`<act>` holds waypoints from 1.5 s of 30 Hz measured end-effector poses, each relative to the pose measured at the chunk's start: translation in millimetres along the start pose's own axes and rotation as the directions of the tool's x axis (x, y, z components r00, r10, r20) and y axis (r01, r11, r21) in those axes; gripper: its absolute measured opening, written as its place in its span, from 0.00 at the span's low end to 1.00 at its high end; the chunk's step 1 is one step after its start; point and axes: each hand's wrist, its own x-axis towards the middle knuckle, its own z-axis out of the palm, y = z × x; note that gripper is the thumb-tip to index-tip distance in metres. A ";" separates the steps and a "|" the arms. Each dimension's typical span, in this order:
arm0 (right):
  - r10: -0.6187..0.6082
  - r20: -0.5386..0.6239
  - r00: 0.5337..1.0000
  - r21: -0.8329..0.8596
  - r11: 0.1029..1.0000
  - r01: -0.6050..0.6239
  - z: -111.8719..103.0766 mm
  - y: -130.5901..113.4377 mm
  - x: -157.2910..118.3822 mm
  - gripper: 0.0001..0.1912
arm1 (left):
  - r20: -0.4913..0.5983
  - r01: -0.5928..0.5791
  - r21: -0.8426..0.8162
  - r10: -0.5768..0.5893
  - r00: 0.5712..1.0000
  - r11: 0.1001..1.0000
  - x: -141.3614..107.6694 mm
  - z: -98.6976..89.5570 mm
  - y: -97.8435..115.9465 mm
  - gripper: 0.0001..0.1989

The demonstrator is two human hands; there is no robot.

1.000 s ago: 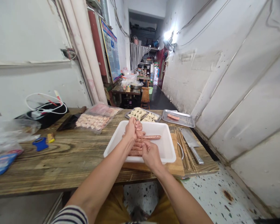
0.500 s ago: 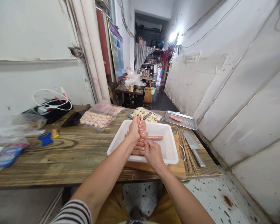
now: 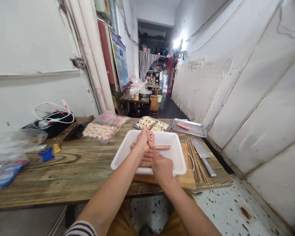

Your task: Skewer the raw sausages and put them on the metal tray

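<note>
My left hand (image 3: 143, 140) is wrapped around a sausage (image 3: 150, 144), held tilted above a white plastic tub (image 3: 179, 152). Just below it, my right hand (image 3: 162, 166) is closed in a fist near the sausage's lower end. What sits inside those right fingers is hidden, and I cannot make it out. Several raw sausages (image 3: 145, 160) lie side by side in the tub, partly covered by my hands. One more sausage (image 3: 164, 147) lies across the tub, behind my right hand.
The tub stands on a wooden board (image 3: 189, 182). To the right lie thin wooden skewers (image 3: 195, 160) and a cleaver (image 3: 202, 150). Behind are a metal tray (image 3: 198, 128) with a sausage, a tray of pale triangular pieces (image 3: 159, 127), and a bag of pinkish pieces (image 3: 98, 131).
My right hand has turned and closed from a pinch into a fist below the held sausage. My left hand keeps its hold. The whole view has shifted slightly.
</note>
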 end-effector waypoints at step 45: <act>0.120 0.245 0.962 0.941 0.211 -0.266 -11.0 3.2 -9.8 0.13 | 0.005 -0.015 0.007 0.015 1.000 1.000 1.4 3.6 -4.9 0.19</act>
